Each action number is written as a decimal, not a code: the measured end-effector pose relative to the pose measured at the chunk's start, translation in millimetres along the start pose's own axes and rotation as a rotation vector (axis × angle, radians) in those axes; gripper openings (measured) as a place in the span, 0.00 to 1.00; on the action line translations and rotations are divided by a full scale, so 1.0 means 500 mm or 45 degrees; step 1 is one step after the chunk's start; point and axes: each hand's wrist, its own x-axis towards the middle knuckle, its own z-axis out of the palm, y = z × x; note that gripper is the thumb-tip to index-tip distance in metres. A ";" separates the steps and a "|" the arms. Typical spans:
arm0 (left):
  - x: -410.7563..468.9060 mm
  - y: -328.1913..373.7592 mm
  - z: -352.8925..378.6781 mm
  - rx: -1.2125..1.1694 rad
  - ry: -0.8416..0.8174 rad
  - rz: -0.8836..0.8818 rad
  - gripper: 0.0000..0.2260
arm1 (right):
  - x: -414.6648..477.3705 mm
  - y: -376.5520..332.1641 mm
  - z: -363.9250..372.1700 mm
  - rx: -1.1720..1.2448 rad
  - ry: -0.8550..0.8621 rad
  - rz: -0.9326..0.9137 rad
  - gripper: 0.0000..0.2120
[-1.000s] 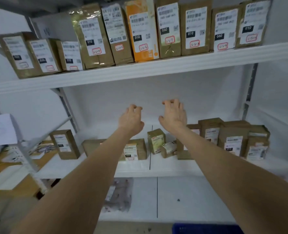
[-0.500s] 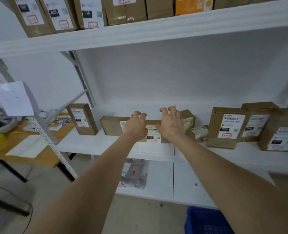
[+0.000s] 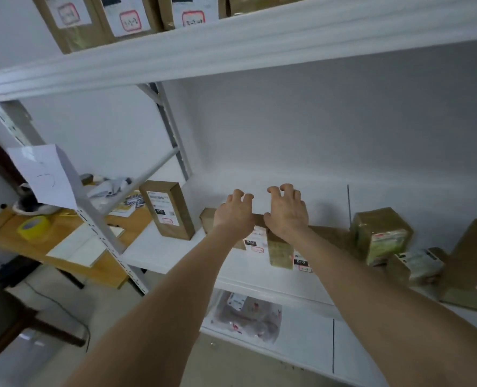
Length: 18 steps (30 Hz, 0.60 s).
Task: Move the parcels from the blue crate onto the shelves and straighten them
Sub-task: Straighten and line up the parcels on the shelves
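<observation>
Head view: left hand (image 3: 233,216) and right hand (image 3: 286,215), fingers half-curled, side by side over a brown parcel (image 3: 255,238) on the middle shelf (image 3: 170,252); whether they grip it cannot be told.

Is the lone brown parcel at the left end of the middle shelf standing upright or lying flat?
Upright: the parcel stands on its narrow end on the shelf, label facing out.

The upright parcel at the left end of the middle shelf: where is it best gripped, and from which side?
Probably its upper half, from the front: the upright parcel stands tall and alone, so both its side faces are free to clamp.
</observation>
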 end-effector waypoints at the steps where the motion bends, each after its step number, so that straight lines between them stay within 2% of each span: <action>1: 0.009 -0.020 -0.002 0.006 -0.003 -0.015 0.24 | 0.012 -0.017 0.011 0.008 -0.009 -0.015 0.29; 9: 0.077 -0.146 -0.010 0.017 -0.016 0.013 0.26 | 0.083 -0.120 0.077 0.034 -0.034 -0.021 0.30; 14: 0.133 -0.220 -0.006 0.009 0.009 0.141 0.27 | 0.116 -0.165 0.113 -0.004 0.014 0.069 0.30; 18: 0.161 -0.302 -0.007 0.054 0.003 0.316 0.25 | 0.131 -0.230 0.156 -0.017 0.009 0.165 0.34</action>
